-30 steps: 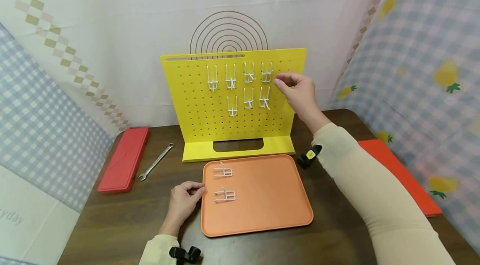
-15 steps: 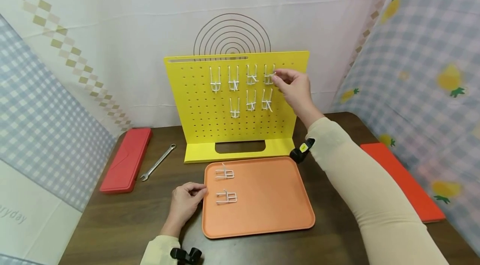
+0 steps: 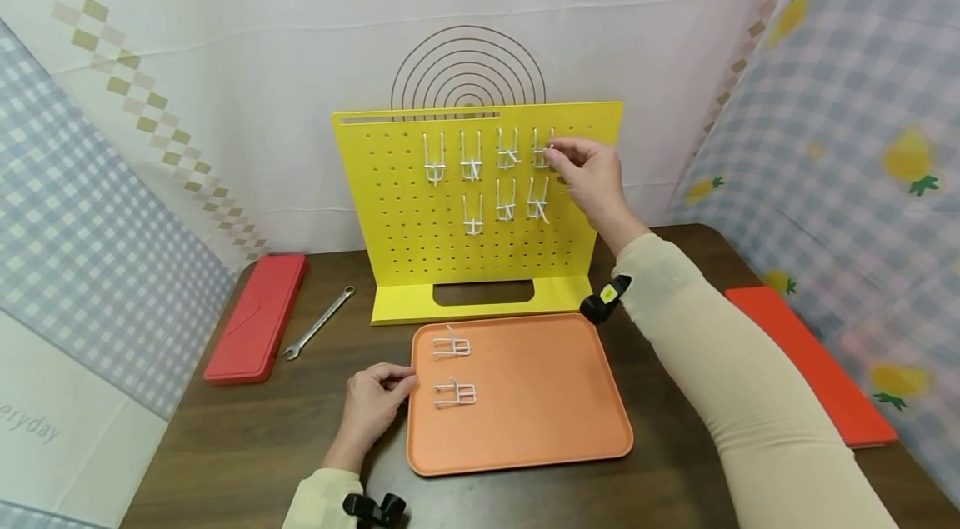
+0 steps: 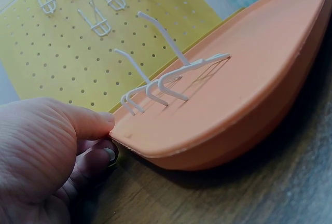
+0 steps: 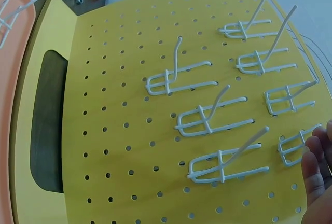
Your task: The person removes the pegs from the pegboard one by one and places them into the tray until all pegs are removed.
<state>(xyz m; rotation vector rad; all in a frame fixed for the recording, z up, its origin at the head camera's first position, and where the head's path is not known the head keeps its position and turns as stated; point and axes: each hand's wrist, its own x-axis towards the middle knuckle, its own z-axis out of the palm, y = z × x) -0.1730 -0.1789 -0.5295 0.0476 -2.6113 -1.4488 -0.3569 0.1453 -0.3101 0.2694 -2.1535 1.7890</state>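
Note:
A yellow pegboard [image 3: 420, 246] stands upright with several white wire pegboard hooks [image 3: 471, 217] hung in two rows. At the right end of the top row, my right hand [image 3: 592, 179] pinches the projecting prong of a hook [image 5: 291, 149] between thumb and forefinger; the fingertips hide the prong's end. Below the board lies an orange tray [image 3: 540, 396], holding two loose hooks [image 3: 456, 392] near its left side. My left hand [image 3: 375, 404] grips the tray's left rim, thumb on top and fingers curled beneath, as the left wrist view shows.
Left of the tray lie a wrench [image 3: 320, 323] and a red case [image 3: 255, 321]. A flat red object [image 3: 810, 366] is on the table's right side, partly behind the right arm. Patterned cloths hang behind and at both sides.
My right hand has moved slightly left, from beside the top right hook onto its prong. The left hand keeps its hold on the tray, and the view has shifted a little.

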